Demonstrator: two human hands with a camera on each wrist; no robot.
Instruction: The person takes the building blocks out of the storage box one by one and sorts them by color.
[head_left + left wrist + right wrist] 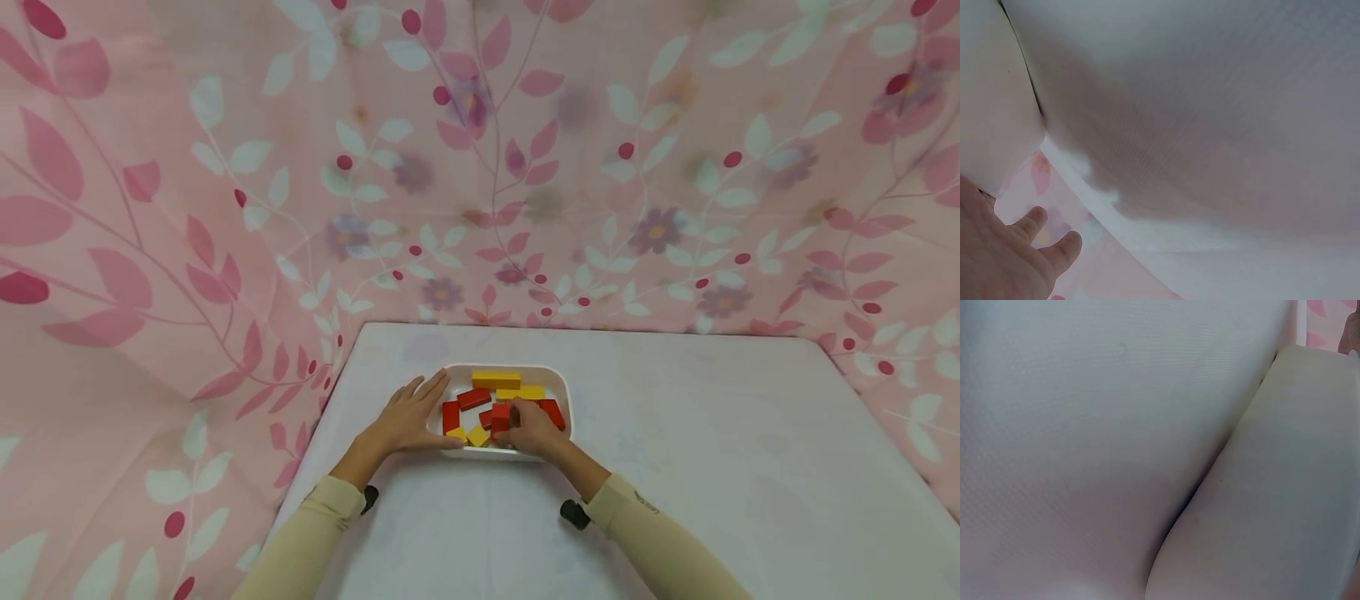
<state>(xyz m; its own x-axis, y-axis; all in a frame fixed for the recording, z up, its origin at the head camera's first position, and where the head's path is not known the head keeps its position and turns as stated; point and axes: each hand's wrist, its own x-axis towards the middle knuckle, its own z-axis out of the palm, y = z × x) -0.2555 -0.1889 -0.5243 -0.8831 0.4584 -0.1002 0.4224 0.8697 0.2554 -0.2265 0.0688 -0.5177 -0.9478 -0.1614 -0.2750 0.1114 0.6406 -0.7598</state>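
A white plastic tray [491,454] holds several red and yellow blocks. At its left end rests my left hand [408,422], fingers spread, thumb along the front rim. In the left wrist view part of the left hand [1004,250] shows beside the tray wall [994,81]. My right hand [536,430] reaches in over the front right side and pinches a red block [500,413] between thumb and fingers. Only a sliver of that hand [1351,334] appears in the right wrist view, past the tray's side [1260,475]; the block is hidden there.
Inside the tray, a long yellow block [496,381] lies along the back wall, with another yellow block [529,392] before it. Red blocks lie left and right, and a small yellow block [477,436] sits in front. A white cloth [712,467] covers the table; a floral curtain [600,167] hangs behind.
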